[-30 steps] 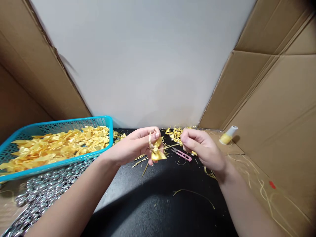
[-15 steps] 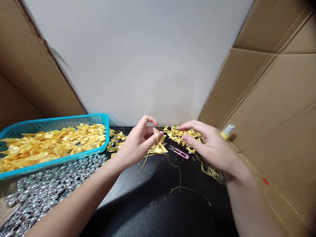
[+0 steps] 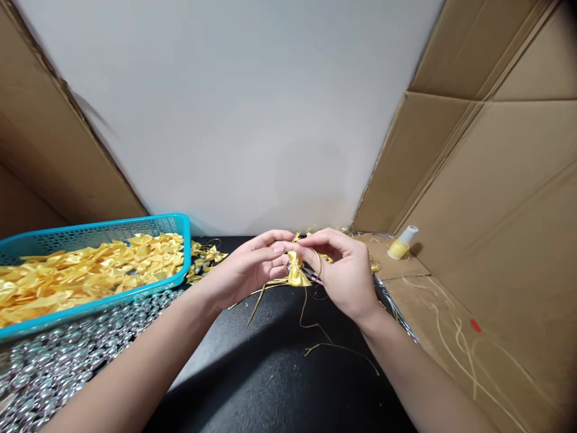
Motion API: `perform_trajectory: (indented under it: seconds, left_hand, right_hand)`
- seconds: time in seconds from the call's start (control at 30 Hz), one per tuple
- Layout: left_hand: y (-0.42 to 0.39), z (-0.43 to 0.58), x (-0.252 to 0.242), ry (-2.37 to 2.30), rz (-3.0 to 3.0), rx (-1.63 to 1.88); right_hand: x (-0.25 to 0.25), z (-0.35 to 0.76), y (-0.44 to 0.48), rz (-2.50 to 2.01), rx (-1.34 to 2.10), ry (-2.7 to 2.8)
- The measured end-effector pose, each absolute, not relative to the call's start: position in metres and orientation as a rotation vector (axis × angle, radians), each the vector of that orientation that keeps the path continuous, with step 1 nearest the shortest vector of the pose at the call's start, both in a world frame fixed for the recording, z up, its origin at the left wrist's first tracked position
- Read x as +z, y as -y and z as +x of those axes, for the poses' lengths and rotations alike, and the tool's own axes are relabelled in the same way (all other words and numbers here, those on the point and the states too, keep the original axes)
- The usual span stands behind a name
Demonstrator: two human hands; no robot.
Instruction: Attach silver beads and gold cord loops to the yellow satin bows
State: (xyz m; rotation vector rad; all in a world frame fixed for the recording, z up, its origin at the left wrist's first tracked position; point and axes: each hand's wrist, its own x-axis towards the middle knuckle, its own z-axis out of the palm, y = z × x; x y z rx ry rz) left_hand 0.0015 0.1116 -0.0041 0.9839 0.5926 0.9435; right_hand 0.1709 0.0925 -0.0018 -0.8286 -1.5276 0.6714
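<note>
Both hands meet over the black table (image 3: 279, 373) near its far edge. My left hand (image 3: 246, 270) pinches a small yellow satin bow (image 3: 296, 269) between thumb and fingertips. My right hand (image 3: 345, 273) has its fingers curled round the same bow from the right, with a thin gold thread (image 3: 315, 328) trailing down from it onto the table. Behind the hands lies a heap of finished yellow bows (image 3: 207, 255), partly hidden.
A turquoise mesh basket (image 3: 90, 231) full of yellow bows stands at the left. Several silver beads (image 3: 67, 355) lie in front of it. A yellow thread spool (image 3: 402, 243) rests at the right on cardboard (image 3: 451, 325). Cardboard walls close both sides.
My right hand has come in from over the bow heap to the bow in my left hand and closed on it. The pink snips are now hidden behind it.
</note>
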Motion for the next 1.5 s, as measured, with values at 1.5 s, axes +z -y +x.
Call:
perform_trajectory:
  seconds: [1.5]
  left_hand:
    - [-0.083, 0.005, 0.011, -1.262, 2.596, 0.971]
  right_hand:
    - [0.01, 0.189, -0.088, -0.908, 0.299, 2.087]
